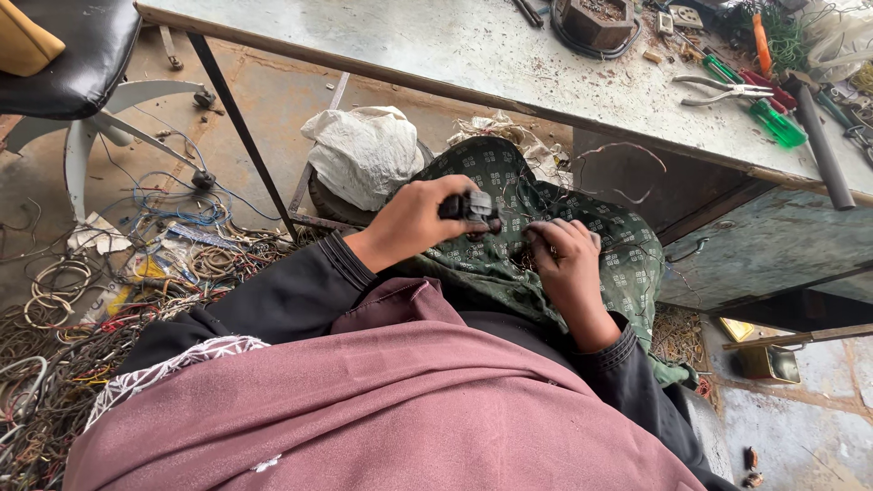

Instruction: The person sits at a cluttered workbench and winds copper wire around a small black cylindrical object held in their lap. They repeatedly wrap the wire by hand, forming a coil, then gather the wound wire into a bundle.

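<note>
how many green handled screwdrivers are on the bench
2. One green-handled screwdriver lies right of the pliers at the bench's right end; another green handle lies just above the pliers. More may be hidden in the clutter.

dusty metal workbench | stained concrete floor | black chair

Small black part mostly hidden inside left hand; type indeterminate. Right hand fingertips curled under, contents unseen.
</note>
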